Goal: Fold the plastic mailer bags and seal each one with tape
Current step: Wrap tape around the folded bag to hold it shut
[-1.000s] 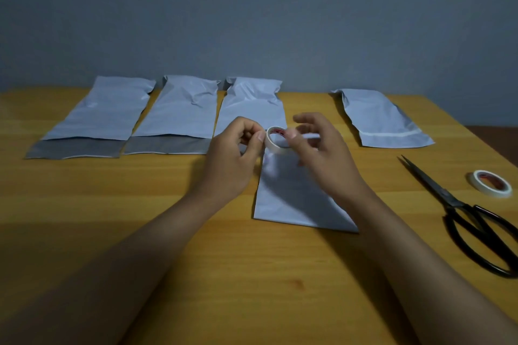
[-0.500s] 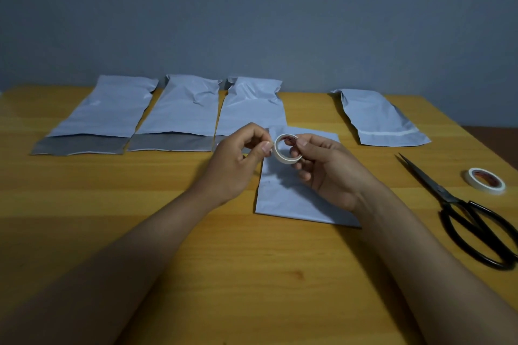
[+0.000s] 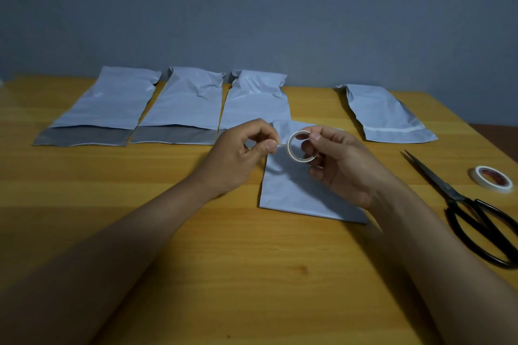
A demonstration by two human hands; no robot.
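Note:
A small white tape roll (image 3: pixel 291 154) is held above a folded grey mailer bag (image 3: pixel 291 190) lying in the middle of the wooden table (image 3: pixel 196 246). My right hand (image 3: pixel 344 165) grips the roll with thumb on top and fingers through and under it. My left hand (image 3: pixel 241 157) pinches the loose tape end at the roll's left side. Three unfolded mailer bags (image 3: pixel 182 103) lie side by side at the back left. A sealed bag (image 3: pixel 384 115) lies at the back right.
Black scissors (image 3: pixel 471 213) lie on the right of the table, points away from me. A second tape roll (image 3: pixel 492 179) sits beyond them near the right edge. A grey wall stands behind the table.
Both hands have come slightly down and toward me with the roll. The roll has turned so its hole faces me, and my left hand now pinches the tape end.

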